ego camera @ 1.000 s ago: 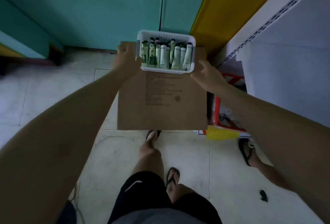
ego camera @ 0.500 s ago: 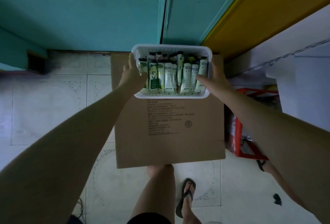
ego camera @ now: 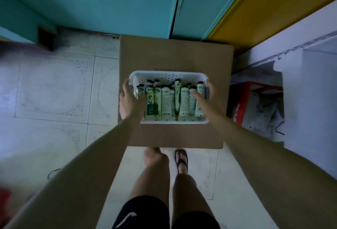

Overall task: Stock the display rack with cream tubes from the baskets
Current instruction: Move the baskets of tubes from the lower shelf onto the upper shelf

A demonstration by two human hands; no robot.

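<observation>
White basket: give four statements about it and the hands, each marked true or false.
1. The left hand and right hand grip the white basket at opposite sides. True.
2. The basket is empty. False: cream tubes lie in a row inside it.
3. A brown cardboard box lies beneath the basket. True.
4. The tubes have red caps. False: the caps are dark.

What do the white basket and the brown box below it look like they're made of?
The basket looks like smooth moulded white plastic: its far wall is pierced with rows of small holes. The box looks like matte brown cardboard, probably corrugated: flat panel, straight edges, no sheen.
</observation>
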